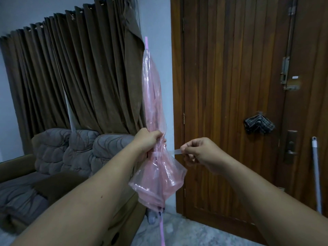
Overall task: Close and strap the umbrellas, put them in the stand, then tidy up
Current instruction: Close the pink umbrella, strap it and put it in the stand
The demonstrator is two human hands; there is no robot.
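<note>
A closed, translucent pink umbrella [153, 96] stands upright in front of me, its pink tip pointing up and its pink shaft running down toward the floor. My left hand [149, 141] grips the gathered canopy around its lower third. My right hand [200, 153] pinches the end of the thin clear strap [174, 152], which is stretched out sideways to the right from the canopy. Below my left hand the canopy flares out loosely. No umbrella stand is in view.
A grey cushioned sofa [71, 150] stands at the left under brown curtains [79, 71]. A wooden door [239, 103] fills the right, with a checked cloth [259, 125] hanging on it. A grey stick [316, 174] leans at the far right. The floor is grey marble.
</note>
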